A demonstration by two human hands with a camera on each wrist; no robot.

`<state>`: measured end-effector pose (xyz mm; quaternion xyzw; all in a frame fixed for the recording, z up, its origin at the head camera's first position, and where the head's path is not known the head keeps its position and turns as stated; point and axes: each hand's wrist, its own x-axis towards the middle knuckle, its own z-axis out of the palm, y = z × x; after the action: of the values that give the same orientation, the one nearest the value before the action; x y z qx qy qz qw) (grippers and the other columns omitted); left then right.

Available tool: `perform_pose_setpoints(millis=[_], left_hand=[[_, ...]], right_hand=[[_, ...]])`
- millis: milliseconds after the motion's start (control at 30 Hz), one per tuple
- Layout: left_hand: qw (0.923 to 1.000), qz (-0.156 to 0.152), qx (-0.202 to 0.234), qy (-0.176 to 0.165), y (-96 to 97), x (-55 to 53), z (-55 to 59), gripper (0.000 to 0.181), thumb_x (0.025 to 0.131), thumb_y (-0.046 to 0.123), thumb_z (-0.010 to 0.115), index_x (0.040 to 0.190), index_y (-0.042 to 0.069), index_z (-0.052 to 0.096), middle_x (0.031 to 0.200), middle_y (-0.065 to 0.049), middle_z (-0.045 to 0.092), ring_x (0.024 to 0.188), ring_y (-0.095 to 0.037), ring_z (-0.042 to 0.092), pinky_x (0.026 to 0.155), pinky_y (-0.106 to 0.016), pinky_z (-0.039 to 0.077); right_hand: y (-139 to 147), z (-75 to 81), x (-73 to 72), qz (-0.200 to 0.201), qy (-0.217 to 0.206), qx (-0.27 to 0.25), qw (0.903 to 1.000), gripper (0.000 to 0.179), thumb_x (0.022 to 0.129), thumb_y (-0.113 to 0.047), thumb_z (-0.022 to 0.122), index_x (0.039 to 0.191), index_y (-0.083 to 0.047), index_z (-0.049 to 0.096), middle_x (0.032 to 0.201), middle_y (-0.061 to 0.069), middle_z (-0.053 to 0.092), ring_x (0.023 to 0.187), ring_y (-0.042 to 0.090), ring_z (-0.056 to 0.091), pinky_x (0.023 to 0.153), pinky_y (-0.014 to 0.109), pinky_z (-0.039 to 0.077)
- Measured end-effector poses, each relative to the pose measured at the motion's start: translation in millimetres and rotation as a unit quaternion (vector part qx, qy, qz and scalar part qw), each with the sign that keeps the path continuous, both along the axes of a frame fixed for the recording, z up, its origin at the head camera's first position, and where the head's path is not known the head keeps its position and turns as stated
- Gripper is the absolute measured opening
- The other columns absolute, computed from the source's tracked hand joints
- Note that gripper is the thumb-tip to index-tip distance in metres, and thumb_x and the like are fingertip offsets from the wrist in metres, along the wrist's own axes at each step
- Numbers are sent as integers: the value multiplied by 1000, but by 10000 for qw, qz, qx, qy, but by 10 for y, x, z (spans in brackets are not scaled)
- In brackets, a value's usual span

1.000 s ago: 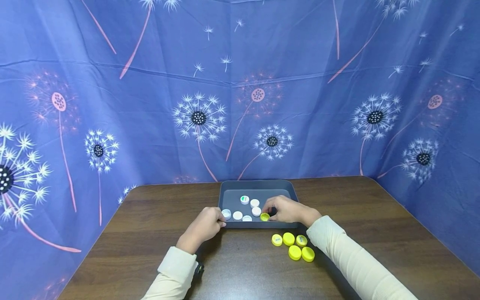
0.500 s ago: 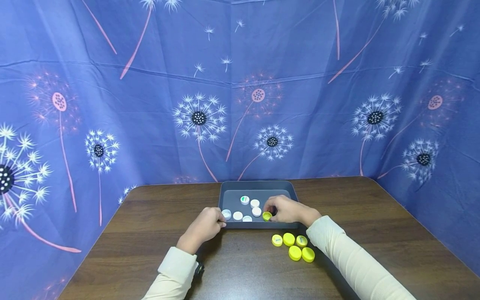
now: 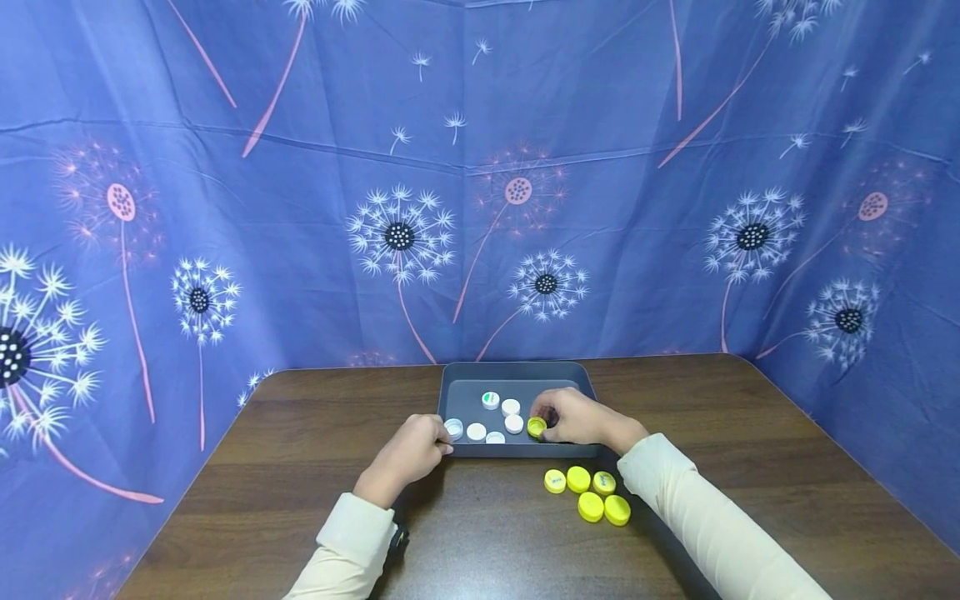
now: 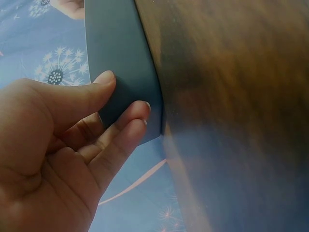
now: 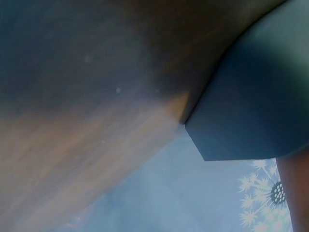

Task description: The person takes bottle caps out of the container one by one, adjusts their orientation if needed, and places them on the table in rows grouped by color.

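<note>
My left hand (image 3: 407, 452) grips the front left corner of a dark grey tray (image 3: 517, 451). In the left wrist view, its thumb lies on the tray's wall and the other fingers curl in at the corner. My right hand (image 3: 576, 417) reaches over the tray's front right part and pinches a yellow bottle cap (image 3: 536, 427), hollow side up. Several white caps lie in the tray to the left of it, among them a white cap (image 3: 513, 424) close by and a white cap with a green mark (image 3: 491, 400). In the right wrist view, the tray's wall (image 5: 246, 106) hides the right fingers.
On the brown wooden table (image 3: 300, 467), several yellow caps (image 3: 590, 507) lie grouped in front of the tray, beside the right sleeve (image 3: 705, 508). A blue curtain (image 3: 637, 250) with dandelion prints hangs behind the table and along its sides.
My right hand has shifted slightly to the right and away from me, bringing the yellow cap with it inside the tray. My left hand keeps its grip on the corner.
</note>
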<state>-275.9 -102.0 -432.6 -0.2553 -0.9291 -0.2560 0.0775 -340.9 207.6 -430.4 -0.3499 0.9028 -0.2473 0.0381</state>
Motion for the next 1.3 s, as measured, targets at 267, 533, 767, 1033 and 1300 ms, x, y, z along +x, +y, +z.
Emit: perform_pose_setpoints(millis=[267,533,767,1033,1300], left_hand=[[10000,11,-34,23,1,3,0,6,84,-3,73,85,0,78,79,1,65,76,-11,60,69,-29,55],[10000,19,-30,31,5,15,7,6,84,-4,73,85,0,78,81,0,66,77,-13,63,71,-31,56],[10000,56,-34,8,3,13,22,7,84,-3,73,83,2,78,79,1,65,76,-11,62,69,-30,56],[9999,-45,-15,151,5,9,26,6,84,-3,74,82,1,78,78,1,65,74,-11,61,68,-30,55],[9999,11,-44,114,-1,-18,-18,7,84,-3,74,81,3,77,77,3,64,72,-10,59,67,-29,54]], right_hand=[[97,36,71,-40,150,-538,9984,25,83,-6,75,108,-11,72,98,-8,64,91,12,61,78,30,56],[153,140,238,182,88,-693,9974,40,89,-7,71,129,-13,68,104,-2,58,81,17,57,70,26,53],[177,213,436,479,375,-829,9947,31,93,-12,69,124,-17,71,104,-3,57,89,16,54,73,27,54],[184,278,717,537,596,-903,9927,31,90,-13,73,118,-27,72,105,-10,60,87,14,58,72,28,54],[192,221,904,951,672,-1216,9857,32,83,0,74,108,-21,72,106,-4,68,85,14,64,71,31,57]])
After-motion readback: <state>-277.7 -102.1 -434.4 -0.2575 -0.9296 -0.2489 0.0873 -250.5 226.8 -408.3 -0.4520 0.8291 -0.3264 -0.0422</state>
